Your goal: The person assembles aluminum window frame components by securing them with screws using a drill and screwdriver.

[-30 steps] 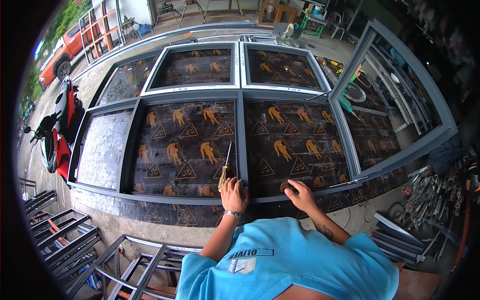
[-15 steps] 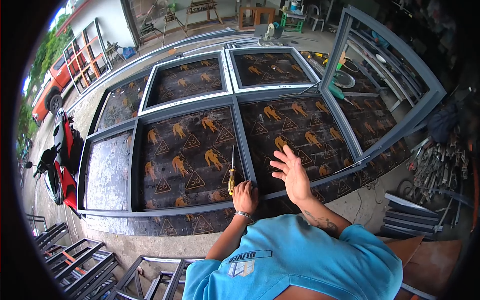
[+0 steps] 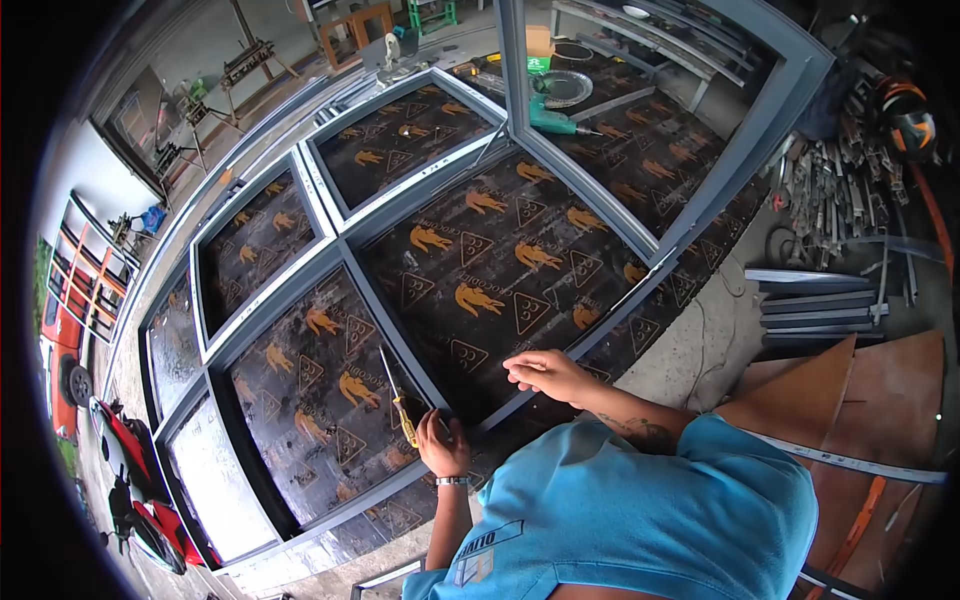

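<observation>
A large dark grey aluminium window frame (image 3: pixel 398 345) with several openings lies on a printed plywood board (image 3: pixel 480 240). My left hand (image 3: pixel 443 443) is at the lower end of a crossbar, its fingers bent over the frame. Just left of those fingers, a screwdriver (image 3: pixel 404 418) with a yellow handle lies beside the crossbar, its shaft pointing away from me. Above the near edge of the frame, my right hand (image 3: pixel 548 375) is held sideways with nothing visible in it, its fingers close together and slightly bent. A sash (image 3: pixel 790 95) stands raised at the right.
A green power drill (image 3: pixel 552 118) and a round metal tray (image 3: pixel 568 88) lie on the board behind the sash. Stacked profiles (image 3: pixel 815 305) and a pile of metal offcuts (image 3: pixel 835 190) are on the right. A red motorcycle (image 3: pixel 165 530) stands at the left.
The view has turned to the right. My right hand, spread and raised before, has come down and its fingers have drawn together. My left hand stays by the crossbar and the screwdriver.
</observation>
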`<state>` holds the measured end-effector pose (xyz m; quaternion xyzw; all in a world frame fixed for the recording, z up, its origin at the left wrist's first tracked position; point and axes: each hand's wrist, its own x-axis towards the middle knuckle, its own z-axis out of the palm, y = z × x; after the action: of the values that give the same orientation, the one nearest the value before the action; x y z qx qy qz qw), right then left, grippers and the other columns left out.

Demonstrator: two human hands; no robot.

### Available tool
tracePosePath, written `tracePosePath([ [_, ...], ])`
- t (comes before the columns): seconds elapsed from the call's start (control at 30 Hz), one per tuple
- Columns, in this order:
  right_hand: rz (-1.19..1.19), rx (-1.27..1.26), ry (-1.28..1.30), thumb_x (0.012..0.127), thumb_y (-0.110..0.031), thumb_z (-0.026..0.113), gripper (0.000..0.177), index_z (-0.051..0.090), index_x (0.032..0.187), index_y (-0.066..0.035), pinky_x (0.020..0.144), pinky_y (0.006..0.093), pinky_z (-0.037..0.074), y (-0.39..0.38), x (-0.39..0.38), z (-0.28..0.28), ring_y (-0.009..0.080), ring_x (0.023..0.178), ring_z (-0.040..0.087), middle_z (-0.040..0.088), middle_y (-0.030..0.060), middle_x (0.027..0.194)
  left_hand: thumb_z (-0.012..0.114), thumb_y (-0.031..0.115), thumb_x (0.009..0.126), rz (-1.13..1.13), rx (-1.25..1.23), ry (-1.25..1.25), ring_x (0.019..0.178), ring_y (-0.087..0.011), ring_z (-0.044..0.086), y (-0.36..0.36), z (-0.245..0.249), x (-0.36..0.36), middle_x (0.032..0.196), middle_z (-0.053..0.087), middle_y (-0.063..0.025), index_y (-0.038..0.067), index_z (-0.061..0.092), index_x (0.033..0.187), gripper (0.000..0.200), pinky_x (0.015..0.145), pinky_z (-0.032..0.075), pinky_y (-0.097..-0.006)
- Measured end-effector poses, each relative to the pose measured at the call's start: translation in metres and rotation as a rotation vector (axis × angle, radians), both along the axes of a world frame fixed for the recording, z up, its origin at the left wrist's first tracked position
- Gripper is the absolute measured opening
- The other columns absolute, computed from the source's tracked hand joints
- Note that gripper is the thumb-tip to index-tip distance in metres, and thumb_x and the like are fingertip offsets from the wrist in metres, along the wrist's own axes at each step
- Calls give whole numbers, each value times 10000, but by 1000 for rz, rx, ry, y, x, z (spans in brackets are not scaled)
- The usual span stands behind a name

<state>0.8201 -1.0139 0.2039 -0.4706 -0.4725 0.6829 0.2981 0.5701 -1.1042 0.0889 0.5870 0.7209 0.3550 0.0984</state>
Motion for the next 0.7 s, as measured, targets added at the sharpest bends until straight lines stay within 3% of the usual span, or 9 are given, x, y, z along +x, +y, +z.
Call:
tracePosePath([
  [0.07, -58, -15, -8, 972, -198, 610, 305, 634, 1196, 9, 757, 251, 509, 21, 22, -10, 100, 843, 628, 688, 54, 980, 687, 198, 834, 39, 0, -32, 1103, -370, 584, 6, 2, 3, 1176, 623, -168, 36, 629, 1160, 368, 974, 447, -456],
  [0.3, -229, 69, -85, 951, -182, 643, 297, 646, 1170, 19, 724, 233, 489, 128, 83, -26, 78, 799, 603, 678, 25, 930, 679, 157, 848, 167, 29, 47, 1127, -372, 565, 90, 36, 36, 1198, 607, -179, 21, 635, 1149, 334, 1005, 415, -467],
  [0.5, -456, 106, 25, 941, -180, 667, 293, 648, 1170, 2, 715, 216, 486, 274, 110, -30, 74, 830, 611, 686, 20, 968, 679, 151, 842, -97, -39, -123, 1069, -361, 597, 227, 52, 65, 1157, 629, -174, 18, 645, 1096, 289, 949, 463, -433],
  [0.63, -807, 211, 116, 917, -152, 680, 291, 651, 1163, 0, 685, 222, 477, 400, 142, -23, 93, 807, 627, 687, 25, 942, 688, 123, 812, -206, 55, 144, 1063, -373, 579, 320, 31, 71, 1135, 625, -164, 29, 656, 1049, 257, 938, 451, -472],
  [0.7, -894, 306, -31, 902, -160, 693, 287, 657, 1157, -32, 751, 251, 496, 470, 167, -31, 101, 864, 642, 697, 52, 984, 692, 132, 816, -191, 57, 177, 1023, -367, 584, 363, 8, 73, 1091, 629, -164, 34, 660, 1044, 250, 896, 462, -455],
])
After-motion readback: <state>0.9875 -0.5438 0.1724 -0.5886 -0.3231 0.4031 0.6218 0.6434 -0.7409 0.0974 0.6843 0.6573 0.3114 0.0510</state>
